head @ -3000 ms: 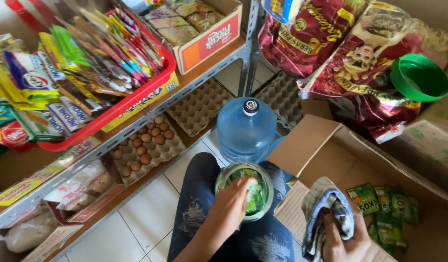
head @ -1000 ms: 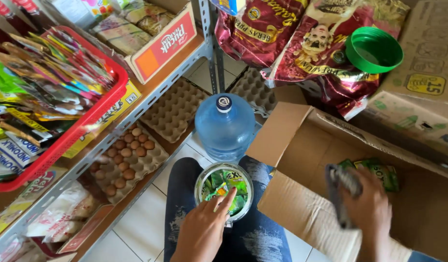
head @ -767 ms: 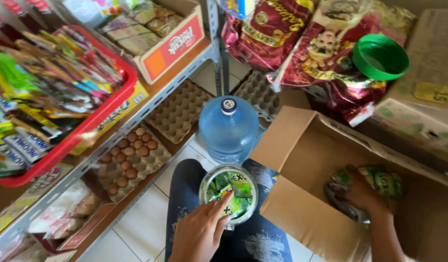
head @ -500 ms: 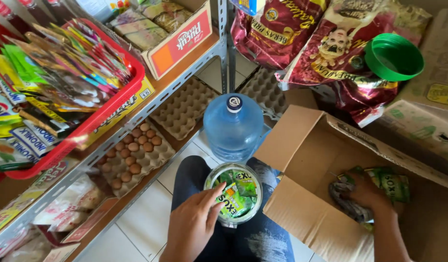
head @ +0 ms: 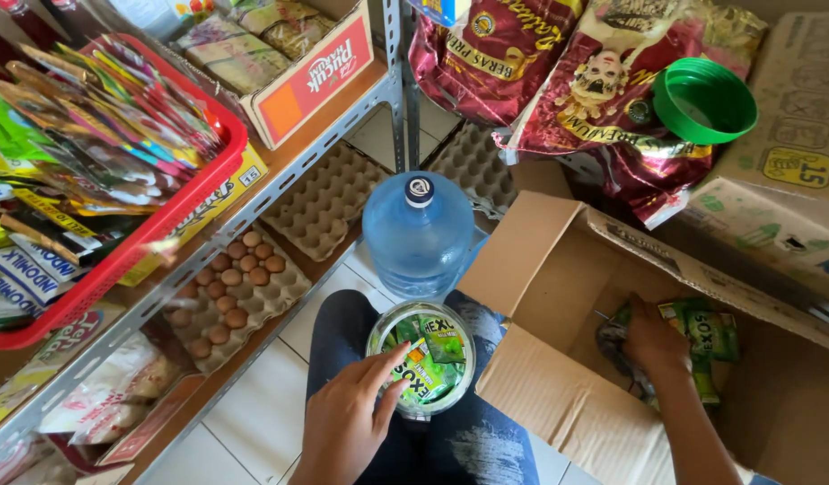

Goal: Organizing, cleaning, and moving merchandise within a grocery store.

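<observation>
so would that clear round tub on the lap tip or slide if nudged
Probably. The clear round plastic tub of green sachets sits on a rounded denim-clad thigh, not a flat base, so it could tip. Only the left hand steadies its rim. It is partly filled with small packets, so it is likely light and easily shifted.

One water jug (head: 419, 235), one clear tub (head: 422, 359), two rice sacks (head: 495, 54), perhaps three egg trays (head: 239, 292).

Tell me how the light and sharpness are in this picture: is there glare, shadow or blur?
Head view: soft, even daylight, no hard shadows; faint glare on the clear blue plastic water bottle and the glossy dark red rice bags; the brown cardboard box is dimmer inside around the right hand; the left hand is sharp, not blurred.
</observation>
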